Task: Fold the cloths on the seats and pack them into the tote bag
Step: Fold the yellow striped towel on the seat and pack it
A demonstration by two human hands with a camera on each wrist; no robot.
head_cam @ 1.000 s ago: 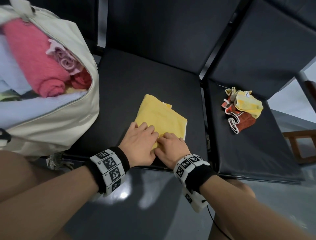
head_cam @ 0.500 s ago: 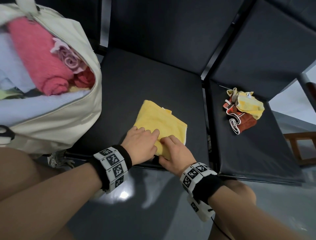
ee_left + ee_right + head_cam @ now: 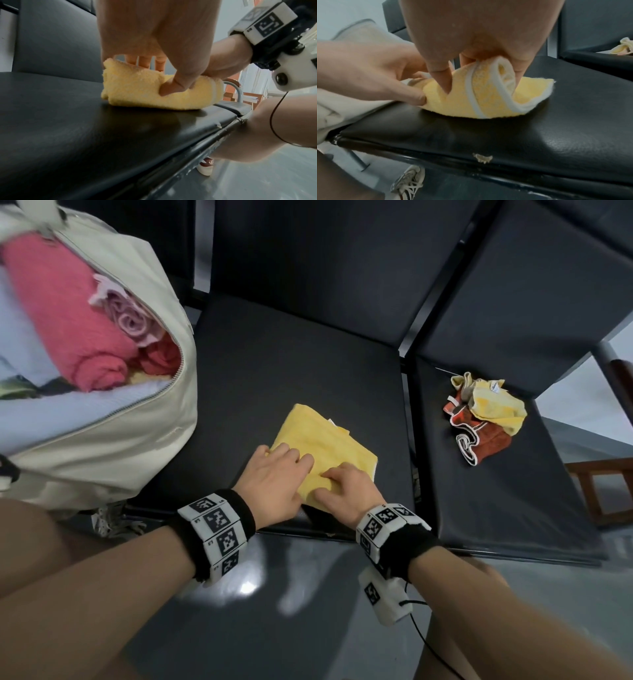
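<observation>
A yellow cloth [image 3: 322, 440] lies folded on the middle black seat [image 3: 274, 371]. Its near edge is rolled up off the seat. My left hand [image 3: 274, 477] grips the roll's left part, thumb pressed into the yellow cloth [image 3: 137, 93] from the front. My right hand [image 3: 346, 487] pinches the right part of the yellow cloth [image 3: 489, 94], whose white-trimmed edge curls between thumb and fingers. The cream tote bag [image 3: 113, 440] stands open on the left seat, holding rolled pink, red and pale blue cloths. A crumpled yellow and red cloth pile [image 3: 483, 419] sits on the right seat.
Seat backs [image 3: 308, 261] rise behind the cushions. A metal frame edge [image 3: 214, 136] runs along the seat front, with grey floor [image 3: 274, 611] and a shoe [image 3: 409, 180] below. A wooden piece of furniture [image 3: 609, 484] stands at the far right.
Both hands have rolled the yellow cloth's near edge a little further away from me. The visible flat part of the cloth has grown shorter.
</observation>
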